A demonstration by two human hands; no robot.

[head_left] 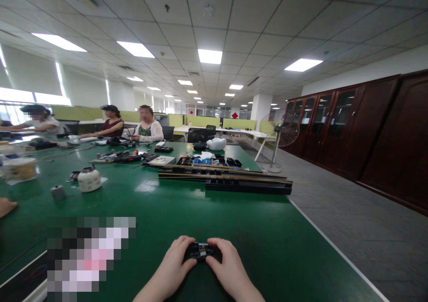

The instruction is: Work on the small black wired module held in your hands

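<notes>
My left hand (174, 264) and my right hand (225, 264) meet at the near edge of the green table (267, 235). Between them they pinch a small black part (201, 250) with a pale label on top. The fingers of both hands are curled round its ends, and the part rests just above or on the table surface. A blurred-out patch lies to the left of my left hand.
Long black rails with thin rods (227, 179) lie across the table's middle. A white jar (88, 178), a small grey cylinder (58, 191) and a tub (19, 169) stand at left. Three people sit at the far left end. A fan (282, 135) and dark wooden cabinets (368, 128) stand on the right.
</notes>
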